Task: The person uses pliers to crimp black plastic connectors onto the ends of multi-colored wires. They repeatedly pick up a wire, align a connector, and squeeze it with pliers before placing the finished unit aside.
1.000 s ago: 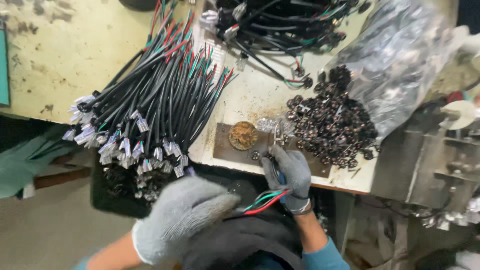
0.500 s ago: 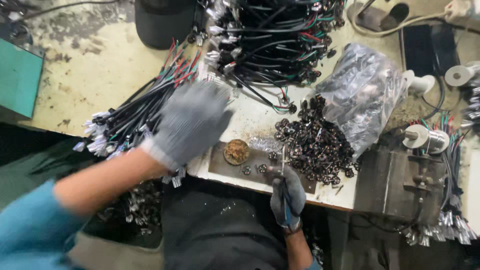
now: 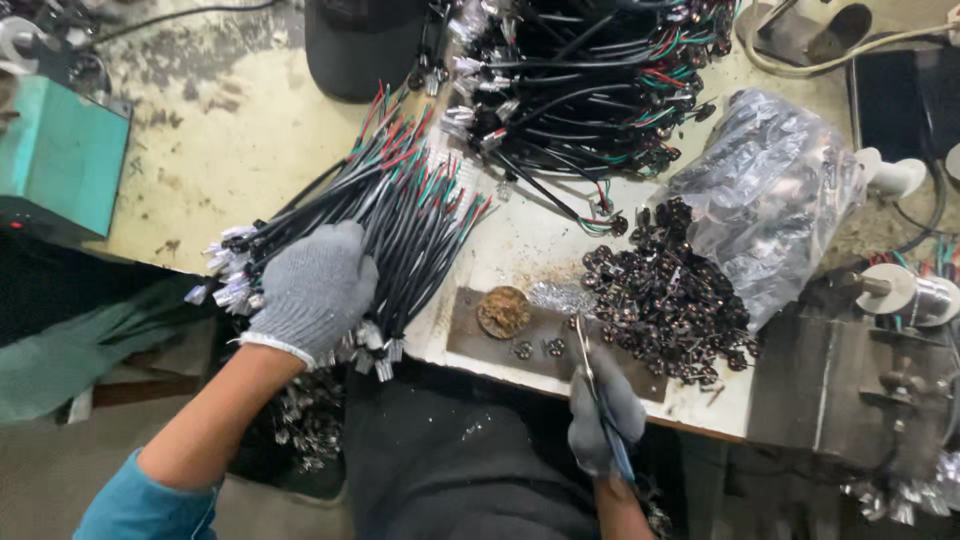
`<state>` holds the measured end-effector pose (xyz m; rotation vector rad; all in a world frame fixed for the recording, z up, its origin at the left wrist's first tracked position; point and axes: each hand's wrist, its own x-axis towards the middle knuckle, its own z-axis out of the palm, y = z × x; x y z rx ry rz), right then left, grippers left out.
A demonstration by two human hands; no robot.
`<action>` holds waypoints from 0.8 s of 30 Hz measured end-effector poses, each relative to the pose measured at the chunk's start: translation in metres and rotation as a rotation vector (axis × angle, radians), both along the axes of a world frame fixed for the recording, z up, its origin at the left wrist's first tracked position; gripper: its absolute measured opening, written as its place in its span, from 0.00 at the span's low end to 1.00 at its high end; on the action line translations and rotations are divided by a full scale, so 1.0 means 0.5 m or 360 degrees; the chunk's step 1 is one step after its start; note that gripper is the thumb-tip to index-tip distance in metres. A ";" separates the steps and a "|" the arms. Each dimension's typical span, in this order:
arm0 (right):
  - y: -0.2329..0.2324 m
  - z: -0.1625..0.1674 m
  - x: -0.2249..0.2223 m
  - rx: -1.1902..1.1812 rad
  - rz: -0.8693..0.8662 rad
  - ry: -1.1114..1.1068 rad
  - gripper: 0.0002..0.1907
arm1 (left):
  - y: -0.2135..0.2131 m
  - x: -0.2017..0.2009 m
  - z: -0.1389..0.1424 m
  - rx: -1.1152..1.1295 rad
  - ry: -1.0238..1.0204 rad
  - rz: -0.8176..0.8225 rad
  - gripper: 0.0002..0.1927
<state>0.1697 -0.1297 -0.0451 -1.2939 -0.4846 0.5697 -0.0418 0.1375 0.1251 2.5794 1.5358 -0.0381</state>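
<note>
The left hand (image 3: 312, 288), in a grey knitted glove, lies palm down on a bundle of black cables (image 3: 385, 215), its fingers (image 3: 345, 250) curled loosely over the strands without clearly closing round any one of them. The bundle fans out across the left part of the worktop (image 3: 200, 150), with red and green wire ends pointing far and white connectors (image 3: 230, 280) hanging over the near edge, just left of the glove.

The right hand (image 3: 605, 415), also gloved in grey, sits at the near edge of the worktop with its fingers (image 3: 625, 390) pressed together around thin metal tweezers (image 3: 590, 375), whose tips point far toward a dark metal strip (image 3: 560, 345). On that strip lie a round rusty-brown disc (image 3: 503, 311) and a few small dark parts beside the tweezer tips.

Just right of the strip spreads a heap of small black ring-shaped parts (image 3: 665, 295), spilling from a clear plastic bag (image 3: 775, 195). Farther off lies a tangled pile of wired cables (image 3: 590, 70). A teal box (image 3: 60, 165) stands at the far left.
</note>
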 end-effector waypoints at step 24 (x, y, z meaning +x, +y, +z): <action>0.022 0.110 0.007 -0.0438 0.0393 -0.0490 0.31 | -0.373 0.025 -0.276 -0.1558 -0.1910 0.0454 0.09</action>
